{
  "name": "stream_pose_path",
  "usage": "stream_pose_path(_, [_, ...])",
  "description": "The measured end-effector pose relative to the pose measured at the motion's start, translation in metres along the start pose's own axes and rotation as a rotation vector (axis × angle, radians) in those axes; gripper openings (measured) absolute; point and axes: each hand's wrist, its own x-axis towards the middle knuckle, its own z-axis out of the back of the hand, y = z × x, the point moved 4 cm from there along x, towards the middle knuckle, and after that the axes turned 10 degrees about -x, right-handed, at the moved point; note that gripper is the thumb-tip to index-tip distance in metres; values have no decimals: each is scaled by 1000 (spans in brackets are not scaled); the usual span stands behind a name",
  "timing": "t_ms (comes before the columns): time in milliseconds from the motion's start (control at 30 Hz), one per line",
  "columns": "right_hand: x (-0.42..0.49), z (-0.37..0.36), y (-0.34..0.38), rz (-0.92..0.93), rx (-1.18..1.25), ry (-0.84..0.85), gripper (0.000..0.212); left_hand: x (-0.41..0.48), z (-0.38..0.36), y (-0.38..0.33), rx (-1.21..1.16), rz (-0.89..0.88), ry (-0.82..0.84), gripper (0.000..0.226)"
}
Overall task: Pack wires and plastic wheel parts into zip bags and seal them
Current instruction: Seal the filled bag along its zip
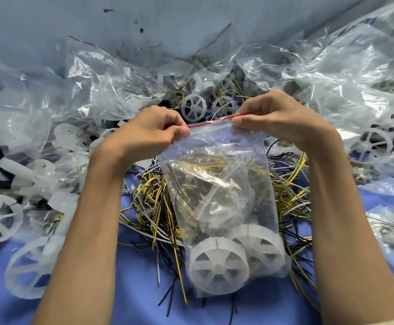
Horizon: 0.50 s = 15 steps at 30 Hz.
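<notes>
A clear zip bag with a red strip along its top hangs in front of me above the blue table. At its bottom lie two white spoked plastic wheels; above them are coiled yellow and black wires and a smaller clear bag. My left hand pinches the left end of the red zip strip. My right hand pinches the strip further right, thumb in front of the bag. The stretch of strip between my hands runs straight and slants up to the right.
Loose yellow, black and white wires lie heaped on the blue cloth under the bag. White spoked wheels are scattered at left and behind. Crumpled clear bags pile up at back and right. A filled zip bag lies at right.
</notes>
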Motion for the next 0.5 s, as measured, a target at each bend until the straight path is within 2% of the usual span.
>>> stream_pose_path(233, [-2,1,8,58,-151,7,12,-3,-5,-9,-50,-10,32,7])
stream_pose_path(500, [-3,-1,20,70,-274,23,13,-2,-5,-8,-25,-33,49,8])
